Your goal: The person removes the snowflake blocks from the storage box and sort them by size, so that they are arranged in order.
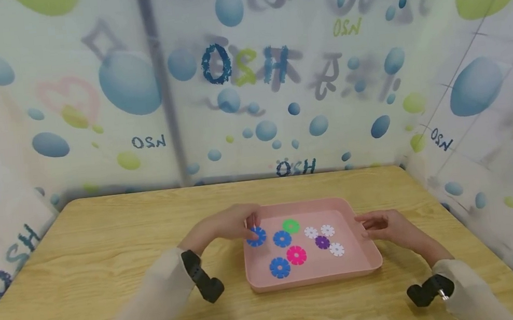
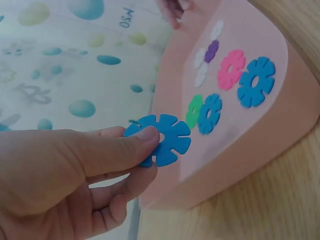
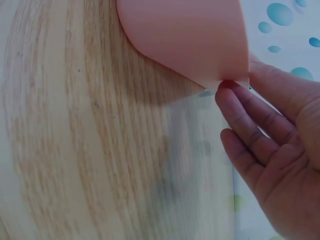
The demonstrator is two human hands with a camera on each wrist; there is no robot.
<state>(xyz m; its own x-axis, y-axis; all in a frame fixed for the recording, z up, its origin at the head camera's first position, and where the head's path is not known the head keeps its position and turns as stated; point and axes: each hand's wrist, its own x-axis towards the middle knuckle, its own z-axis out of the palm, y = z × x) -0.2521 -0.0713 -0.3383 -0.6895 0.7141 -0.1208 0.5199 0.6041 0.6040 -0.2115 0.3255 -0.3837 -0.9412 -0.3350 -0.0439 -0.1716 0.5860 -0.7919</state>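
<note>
My left hand (image 1: pixel 234 222) pinches a blue snowflake disc (image 2: pixel 172 140) between thumb and fingers, over the left side of a pink tray (image 1: pixel 313 278). In the right wrist view, my right hand (image 3: pixel 280 135) grips the tray's side wall (image 3: pixel 190 40), fingers outside and the thumb partly hidden behind the rim. Two more blue discs (image 1: pixel 280 267) lie in the tray's left half, with a green disc (image 1: pixel 290 226) and a hot-pink disc (image 1: pixel 297 255) beside them. Towards the right are three smaller white discs (image 1: pixel 337 249) around a purple disc (image 1: pixel 322 242).
The tray stands on a wooden table (image 1: pixel 119 237). Behind the table and along its sides hang pale sheets (image 1: pixel 245 145) printed with bubbles and letters. Black wrist straps (image 1: pixel 201 278) sit over both sleeves.
</note>
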